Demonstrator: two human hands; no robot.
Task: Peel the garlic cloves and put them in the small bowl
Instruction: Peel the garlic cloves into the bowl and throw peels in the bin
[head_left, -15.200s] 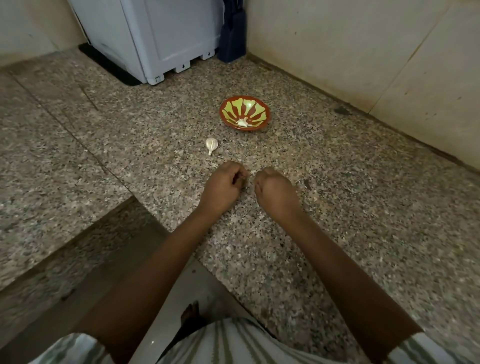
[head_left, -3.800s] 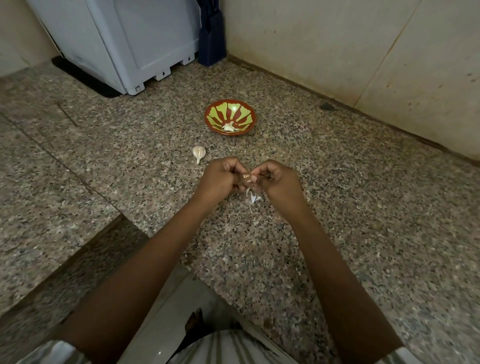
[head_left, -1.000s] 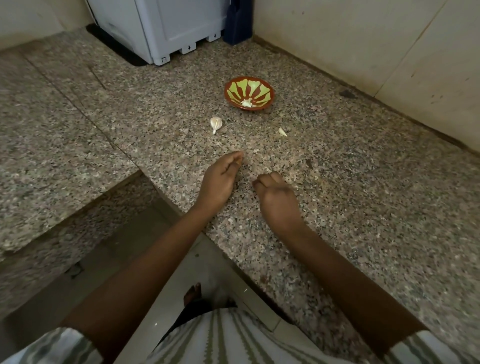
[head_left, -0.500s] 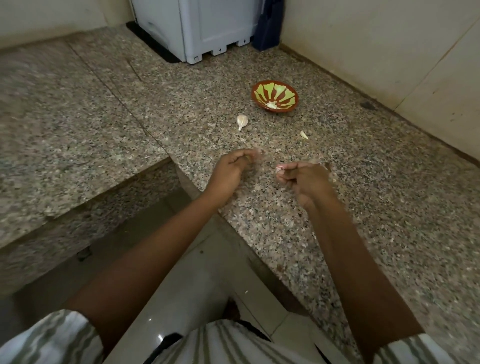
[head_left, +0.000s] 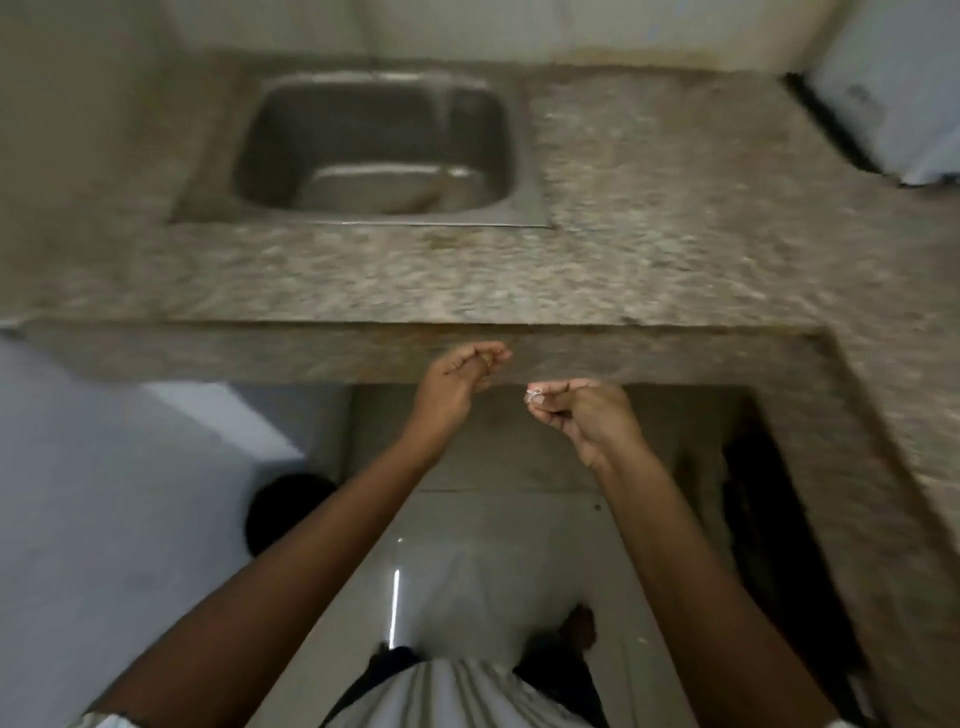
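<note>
Swung hard to the left since half a second ago, off the stretch of stone with the small bowl and the unpeeled clove, and lifted both hands clear of the surface. Now holding them in the air just short of the front edge of the counter (head_left: 675, 291).

Pinching a whitish scrap (head_left: 535, 397) with the right hand (head_left: 576, 415), thumb to forefinger, other fingers curled under. Too small and blurred to call skin or clove for certain; papery by the look, so probably skin.

Carrying the left hand (head_left: 457, 384) a little higher and farther forward, just beside the right but apart from it, fingers bent in with thumb against their tips. Cannot tell whether holding anything there.

Straight ahead of the hands: the counter's front face, then its top. Beyond that and slightly to the left of the left hand: a steel sink (head_left: 374, 119). Far out past the right hand, up and to the right: the corner of a pale appliance (head_left: 898, 88). Below the hands: glossy floor (head_left: 467, 571) and a striped shirt (head_left: 457, 696).

No small bowl and no unpeeled clove in view. Judging by the appliance's place, both well off to the right of the hands, beyond the frame, so nearer the right hand than the left. Cannot tell any clove's long axis from here.

Probably a detour to drop skin on the sink side. After that, calls for a turn back to the right and a reach across the stone.
</note>
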